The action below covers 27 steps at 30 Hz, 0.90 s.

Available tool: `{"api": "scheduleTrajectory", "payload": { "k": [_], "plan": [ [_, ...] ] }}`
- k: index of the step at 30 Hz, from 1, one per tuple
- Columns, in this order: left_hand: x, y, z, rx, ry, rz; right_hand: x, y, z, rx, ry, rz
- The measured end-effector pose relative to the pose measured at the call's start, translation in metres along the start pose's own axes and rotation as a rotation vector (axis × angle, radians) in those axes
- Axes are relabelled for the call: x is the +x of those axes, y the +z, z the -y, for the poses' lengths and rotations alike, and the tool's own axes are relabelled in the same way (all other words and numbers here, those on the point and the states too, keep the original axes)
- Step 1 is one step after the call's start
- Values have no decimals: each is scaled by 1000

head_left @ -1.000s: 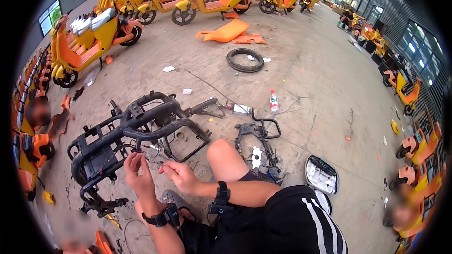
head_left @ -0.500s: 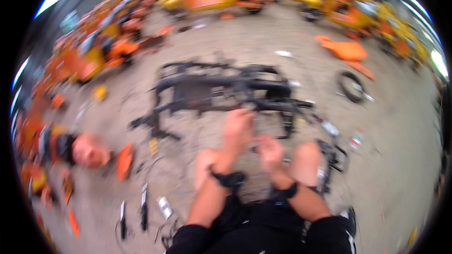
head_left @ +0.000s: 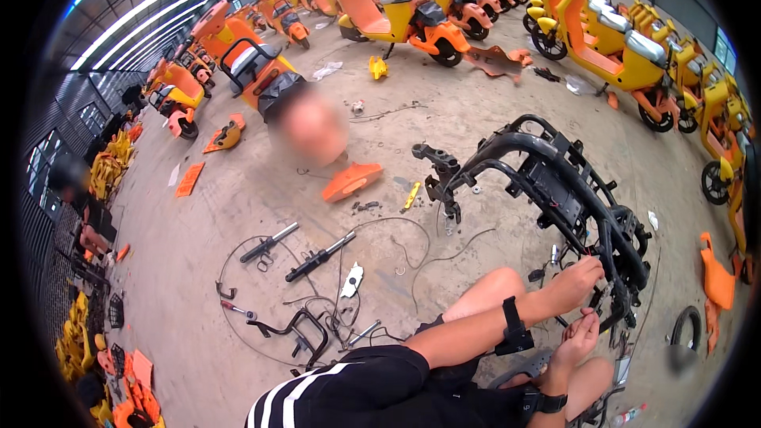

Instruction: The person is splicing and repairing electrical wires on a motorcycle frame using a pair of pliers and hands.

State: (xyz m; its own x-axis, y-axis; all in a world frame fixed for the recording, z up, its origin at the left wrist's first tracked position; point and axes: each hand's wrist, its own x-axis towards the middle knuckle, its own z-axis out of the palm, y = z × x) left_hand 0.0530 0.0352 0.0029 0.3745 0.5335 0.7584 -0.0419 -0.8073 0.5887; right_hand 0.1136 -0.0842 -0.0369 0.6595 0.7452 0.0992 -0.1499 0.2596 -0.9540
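Seems to do fine handwork close beside black frame (head_left: 559,186) on floor (head_left: 261,166) | curls fingers of left hand (head_left: 581,279) and right hand (head_left: 579,337); cannot tell whether clamped on anything | likely calls next for small, steady finger motion

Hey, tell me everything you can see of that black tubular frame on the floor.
The frame is black, seemingly metal, with thick curved tubes, small brackets and a dark boxy section between its rails. It rests on the floor, right of centre, one end toward picture-left. The left hand and right hand are close by; contact is unclear.
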Motion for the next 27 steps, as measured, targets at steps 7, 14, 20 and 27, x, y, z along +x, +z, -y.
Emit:
{"api": "scheduleTrajectory", "payload": {
  "k": [7, 14, 20, 27],
  "plan": [
    [-1, 1, 4, 42, -53, 12, -1, 3, -1, 2, 3, 13],
    [4, -4, 0, -30, -4, -6, -7, 2, 9, 1, 16, -27],
    [-1, -19, -3, -197, -390, -129, -1, 16, 5, -87, -23, -44],
    [0, -14, -24, -345, -503, 202, 1, 13, 8, -44, -33, -108]
  ]
}}
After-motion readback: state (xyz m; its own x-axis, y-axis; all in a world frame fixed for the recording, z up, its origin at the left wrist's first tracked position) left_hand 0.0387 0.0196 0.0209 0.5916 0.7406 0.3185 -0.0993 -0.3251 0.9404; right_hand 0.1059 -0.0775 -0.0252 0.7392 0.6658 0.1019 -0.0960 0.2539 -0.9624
